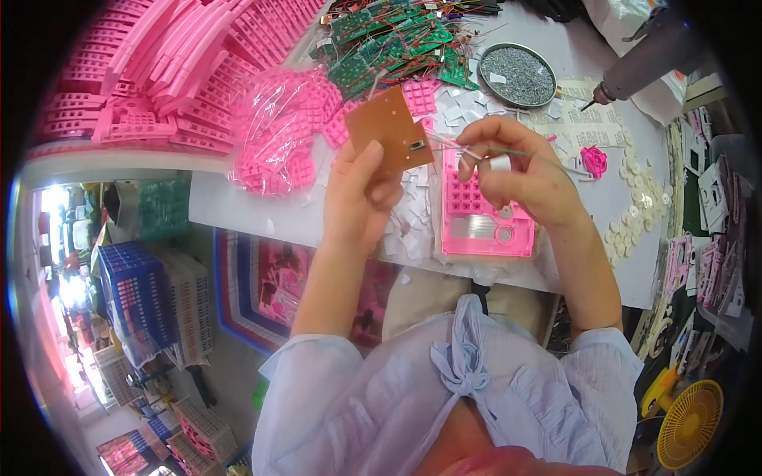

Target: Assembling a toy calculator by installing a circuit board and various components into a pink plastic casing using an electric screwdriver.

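My left hand [359,190] is closed on a brown circuit board [386,127], its thumb lying across the face. A small dark switch-like part sits near the board's lower right corner. Thin wires [455,146] run from the board's right side to my right hand [530,176], whose fingers are pinched around them. Something small and white [498,163] is at a right finger; I cannot tell if it is tape or a loose piece. Below the hands lies a pink plastic casing [486,247] with square openings and a round one, partly hidden by my right hand.
Bagged pink keypads [278,131] and stacked pink casings [171,59] fill the left. Behind are green circuit boards [389,44] and a round tin of screws [517,75]. A power screwdriver [651,59] hangs at the right, above white discs [635,210] and a pink part [594,162].
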The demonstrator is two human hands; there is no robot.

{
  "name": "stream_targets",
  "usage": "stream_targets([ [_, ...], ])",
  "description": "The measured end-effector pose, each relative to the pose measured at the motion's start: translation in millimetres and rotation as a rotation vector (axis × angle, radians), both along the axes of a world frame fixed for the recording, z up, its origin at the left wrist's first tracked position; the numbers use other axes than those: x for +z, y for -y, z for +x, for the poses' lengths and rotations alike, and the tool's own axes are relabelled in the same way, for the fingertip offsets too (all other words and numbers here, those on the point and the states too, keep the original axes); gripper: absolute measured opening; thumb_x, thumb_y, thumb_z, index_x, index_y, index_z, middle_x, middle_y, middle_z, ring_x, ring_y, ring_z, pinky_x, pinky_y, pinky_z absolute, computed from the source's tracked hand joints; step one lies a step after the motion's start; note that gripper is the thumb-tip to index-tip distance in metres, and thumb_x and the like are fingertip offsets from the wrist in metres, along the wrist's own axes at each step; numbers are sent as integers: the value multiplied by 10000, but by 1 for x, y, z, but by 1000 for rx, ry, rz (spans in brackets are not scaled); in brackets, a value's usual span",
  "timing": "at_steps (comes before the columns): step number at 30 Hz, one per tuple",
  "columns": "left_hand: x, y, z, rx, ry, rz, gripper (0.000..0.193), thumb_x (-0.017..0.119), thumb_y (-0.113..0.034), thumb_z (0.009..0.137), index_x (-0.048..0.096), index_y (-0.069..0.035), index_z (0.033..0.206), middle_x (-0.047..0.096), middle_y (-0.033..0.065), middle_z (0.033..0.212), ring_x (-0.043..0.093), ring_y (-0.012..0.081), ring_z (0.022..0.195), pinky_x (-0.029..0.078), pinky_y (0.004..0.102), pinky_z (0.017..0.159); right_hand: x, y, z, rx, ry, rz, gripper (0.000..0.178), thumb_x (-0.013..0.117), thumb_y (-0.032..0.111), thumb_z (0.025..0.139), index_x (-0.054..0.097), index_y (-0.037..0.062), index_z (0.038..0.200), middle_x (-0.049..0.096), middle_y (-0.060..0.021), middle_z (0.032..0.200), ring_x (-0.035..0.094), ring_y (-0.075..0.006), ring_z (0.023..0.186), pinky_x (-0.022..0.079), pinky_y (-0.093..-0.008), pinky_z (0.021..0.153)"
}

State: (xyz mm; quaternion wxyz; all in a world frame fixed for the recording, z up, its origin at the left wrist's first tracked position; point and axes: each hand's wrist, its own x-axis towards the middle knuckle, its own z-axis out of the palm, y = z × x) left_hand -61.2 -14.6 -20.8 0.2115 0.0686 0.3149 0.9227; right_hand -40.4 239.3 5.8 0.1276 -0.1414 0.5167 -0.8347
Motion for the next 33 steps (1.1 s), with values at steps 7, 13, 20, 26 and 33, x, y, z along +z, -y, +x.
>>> stream_targets([
  [7,19,-25,14,138,167,-165,337,557,-284,1014,539,-80,1282,656,90,1092,603,140,737,437,209,507,-6,0,-8,-158,-146,532,217,697,126,914,731,19,1100,715,-30,924,663,-101,836,542,-263,751],
  [13,23,-31,12,39,-116,-186,408,519,-328,1029,482,-41,1317,678,166,1026,644,176,680,461,232,466,-25,40,-8,-38,4,139,409,642,187,957,601,94,1353,668,-111,1223,687,-162,895,567,-320,860],
  [20,27,-23,26,277,-421,-548,293,491,-156,1060,471,-26,1323,670,147,1075,625,141,734,469,226,533,6,3,8,270,302,-32,512,589,363,1012,508,86,1435,657,-126,1125,624,-116,559,464,-240,475],
  [26,15,-32,48,183,-413,-722,293,543,-123,1046,509,3,1308,663,70,1013,583,78,723,486,213,596,19,-33,50,14,-23,607,207,642,176,973,733,-10,966,625,-21,628,524,-70,512,402,-249,490],
  [33,9,-36,79,-202,-456,-832,238,512,-10,1009,536,27,1242,707,107,948,612,74,694,444,196,559,23,-133,130,462,452,1036,231,678,196,933,722,-19,1006,719,-120,814,679,-160,734,521,-295,670],
])
